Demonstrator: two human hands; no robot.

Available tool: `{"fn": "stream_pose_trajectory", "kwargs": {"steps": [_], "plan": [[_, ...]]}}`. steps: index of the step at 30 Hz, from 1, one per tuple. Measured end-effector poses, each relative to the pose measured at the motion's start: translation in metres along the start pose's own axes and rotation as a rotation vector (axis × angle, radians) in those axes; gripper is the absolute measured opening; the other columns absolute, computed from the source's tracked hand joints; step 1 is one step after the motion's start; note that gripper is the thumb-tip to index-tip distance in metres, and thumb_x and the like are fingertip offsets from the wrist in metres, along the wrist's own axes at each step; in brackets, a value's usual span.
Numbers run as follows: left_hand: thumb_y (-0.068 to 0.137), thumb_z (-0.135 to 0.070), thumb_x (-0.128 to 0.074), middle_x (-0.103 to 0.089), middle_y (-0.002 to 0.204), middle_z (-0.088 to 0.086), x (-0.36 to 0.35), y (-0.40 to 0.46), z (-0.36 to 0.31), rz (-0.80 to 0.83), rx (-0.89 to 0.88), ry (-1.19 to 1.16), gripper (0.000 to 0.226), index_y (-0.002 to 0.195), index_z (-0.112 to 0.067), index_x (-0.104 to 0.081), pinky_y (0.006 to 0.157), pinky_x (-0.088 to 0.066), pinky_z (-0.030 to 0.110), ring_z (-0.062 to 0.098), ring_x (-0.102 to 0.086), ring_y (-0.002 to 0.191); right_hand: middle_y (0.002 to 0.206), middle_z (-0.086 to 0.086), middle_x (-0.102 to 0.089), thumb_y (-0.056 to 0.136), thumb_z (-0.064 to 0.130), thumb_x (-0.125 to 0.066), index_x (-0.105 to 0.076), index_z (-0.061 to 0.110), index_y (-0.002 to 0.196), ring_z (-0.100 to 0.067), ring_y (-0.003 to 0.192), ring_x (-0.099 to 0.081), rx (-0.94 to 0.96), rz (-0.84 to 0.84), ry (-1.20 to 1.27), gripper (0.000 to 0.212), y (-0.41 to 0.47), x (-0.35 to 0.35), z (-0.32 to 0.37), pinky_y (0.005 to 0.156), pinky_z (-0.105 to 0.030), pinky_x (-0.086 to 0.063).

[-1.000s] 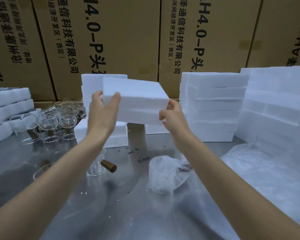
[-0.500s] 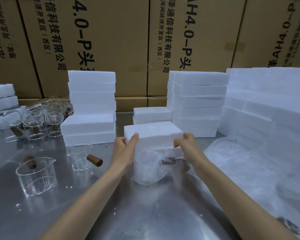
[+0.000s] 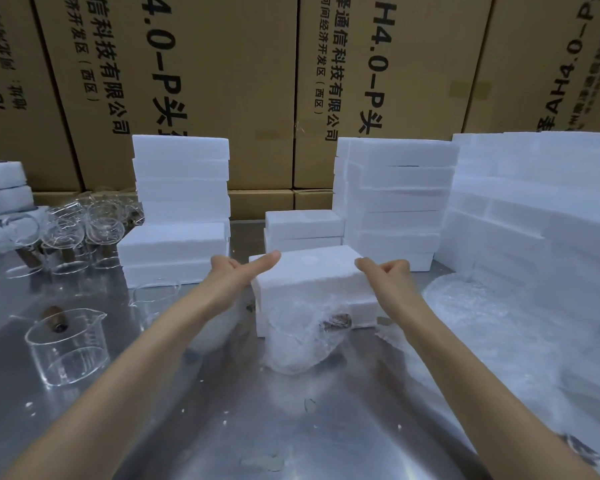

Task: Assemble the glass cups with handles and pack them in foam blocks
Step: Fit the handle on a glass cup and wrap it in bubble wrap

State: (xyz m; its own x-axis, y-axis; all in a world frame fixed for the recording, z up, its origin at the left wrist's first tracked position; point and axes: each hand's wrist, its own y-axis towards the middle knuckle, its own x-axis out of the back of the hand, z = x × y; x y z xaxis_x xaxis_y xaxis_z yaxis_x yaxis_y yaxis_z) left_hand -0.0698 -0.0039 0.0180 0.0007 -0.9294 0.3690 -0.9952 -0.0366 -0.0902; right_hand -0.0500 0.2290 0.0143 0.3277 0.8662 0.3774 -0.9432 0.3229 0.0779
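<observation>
Both hands grip one white foam block [image 3: 309, 278] standing on the steel counter [image 3: 222, 427] at the centre of view. The left hand [image 3: 236, 271] clasps the block's 9 o'clock end, thumb laid straight along the top edge, its other fingers curled round behind the far side and hidden. The right hand [image 3: 385, 275] holds the 3 o'clock end, thumb on the top corner, fingers folded down behind it. Against the block's near face, at 6 o'clock, leans a glass cup wrapped in clear plastic [image 3: 302, 337], its brown handle [image 3: 336, 320] showing through.

At 9 o'clock on the counter stands a bare glass cup [image 3: 66, 348] with a wooden handle; a cluster of more cups [image 3: 80, 233] sits at 10 o'clock. Stacks of foam blocks rise at 11 o'clock [image 3: 181, 202], 1 o'clock [image 3: 395, 199] and 2 o'clock [image 3: 541, 202]. A sheet of bubble wrap [image 3: 499, 323] lies at 3 o'clock. Brown cartons [image 3: 222, 81] with printed lettering wall off the back.
</observation>
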Motion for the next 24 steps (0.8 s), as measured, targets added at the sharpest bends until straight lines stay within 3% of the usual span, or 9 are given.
{"fn": "stream_pose_trajectory", "kwargs": {"steps": [3,5,7,10,12,14,17,20,24], "plan": [[0.049,-0.075,-0.07,-0.009,0.159,-0.005,-0.003,-0.008,-0.003,0.012,-0.193,0.063,0.121,0.148,-0.033,-0.013,0.111,-0.027,0.045,0.025,-0.023,0.143,0.101,0.0,-0.037,0.082,0.052,-0.05,-0.044,0.016,0.093,-0.017,0.087,-0.041,0.119,-0.122,-0.124,0.038,-0.001,0.002,0.001,0.059,-0.028,-0.03],[0.056,-0.066,-0.073,-0.005,0.16,-0.009,-0.006,-0.012,-0.001,0.06,-0.277,0.111,0.116,0.149,-0.039,-0.01,0.114,-0.023,0.045,0.021,-0.017,0.145,0.085,0.001,-0.042,0.084,0.052,-0.045,-0.041,0.016,0.079,-0.015,0.072,-0.042,0.176,-0.141,-0.221,0.036,-0.001,0.005,0.002,0.054,-0.029,-0.029],[0.06,-0.06,-0.077,-0.013,0.157,-0.01,-0.009,-0.013,0.003,0.098,-0.32,0.15,0.109,0.148,-0.038,-0.016,0.111,-0.026,0.039,0.011,-0.024,0.137,0.063,0.002,-0.041,0.086,0.05,-0.04,-0.034,0.016,0.064,-0.015,0.055,-0.036,0.192,-0.138,-0.337,0.041,-0.005,0.008,0.004,0.052,-0.028,-0.029],[0.069,-0.044,-0.077,-0.032,0.141,-0.01,-0.011,-0.008,0.009,0.076,-0.353,0.119,0.084,0.139,-0.035,-0.032,0.091,-0.035,0.016,0.002,-0.032,0.115,0.07,-0.011,-0.065,0.088,0.046,-0.038,-0.059,0.0,0.07,-0.019,0.056,-0.047,0.183,-0.168,-0.424,0.054,-0.007,0.011,0.006,0.055,-0.027,-0.034],[0.07,-0.037,-0.079,-0.037,0.132,-0.009,-0.012,-0.006,0.01,0.013,-0.35,0.08,0.077,0.135,-0.031,-0.036,0.07,-0.04,0.008,0.004,-0.037,0.111,0.061,-0.004,-0.066,0.088,0.044,-0.037,-0.068,0.001,0.075,-0.02,0.057,-0.054,0.163,-0.171,-0.446,0.055,-0.008,0.014,0.006,0.056,-0.026,-0.037],[0.064,-0.041,-0.08,-0.041,0.13,-0.007,-0.009,-0.003,0.01,-0.055,-0.328,-0.023,0.085,0.137,-0.025,-0.039,0.068,-0.043,0.011,0.01,-0.044,0.113,0.046,0.006,-0.061,0.087,0.043,-0.035,-0.069,0.007,0.063,-0.016,0.053,-0.06,0.121,-0.109,-0.458,0.055,-0.011,0.016,0.006,0.053,-0.025,-0.04],[0.059,-0.052,-0.079,-0.055,0.124,-0.001,-0.003,-0.002,0.006,-0.051,-0.291,-0.365,0.08,0.127,-0.021,-0.051,0.091,-0.046,0.025,0.014,-0.056,0.109,0.049,0.003,-0.066,0.087,0.047,-0.03,-0.07,0.011,0.059,-0.013,0.048,-0.061,0.01,0.094,-0.474,0.06,-0.012,0.018,0.009,0.056,-0.025,-0.044],[0.067,-0.051,-0.07,-0.06,0.11,-0.001,0.001,-0.003,-0.001,-0.052,-0.227,-0.766,0.063,0.121,-0.024,-0.053,0.094,-0.044,0.027,0.015,-0.058,0.103,0.06,-0.002,-0.071,0.089,0.061,-0.025,-0.072,0.012,0.069,-0.012,0.044,-0.06,-0.142,0.333,-0.417,0.07,-0.011,0.016,0.011,0.055,-0.023,-0.043],[0.08,-0.046,-0.066,-0.059,0.11,0.001,0.003,-0.002,0.001,-0.092,-0.205,-0.926,0.051,0.124,-0.028,-0.048,0.102,-0.043,0.033,0.019,-0.058,0.107,0.066,-0.001,-0.073,0.081,0.075,-0.036,-0.061,0.018,0.089,-0.009,0.043,-0.059,-0.179,0.482,-0.313,0.063,-0.014,0.012,0.009,0.045,-0.017,-0.042]]}}
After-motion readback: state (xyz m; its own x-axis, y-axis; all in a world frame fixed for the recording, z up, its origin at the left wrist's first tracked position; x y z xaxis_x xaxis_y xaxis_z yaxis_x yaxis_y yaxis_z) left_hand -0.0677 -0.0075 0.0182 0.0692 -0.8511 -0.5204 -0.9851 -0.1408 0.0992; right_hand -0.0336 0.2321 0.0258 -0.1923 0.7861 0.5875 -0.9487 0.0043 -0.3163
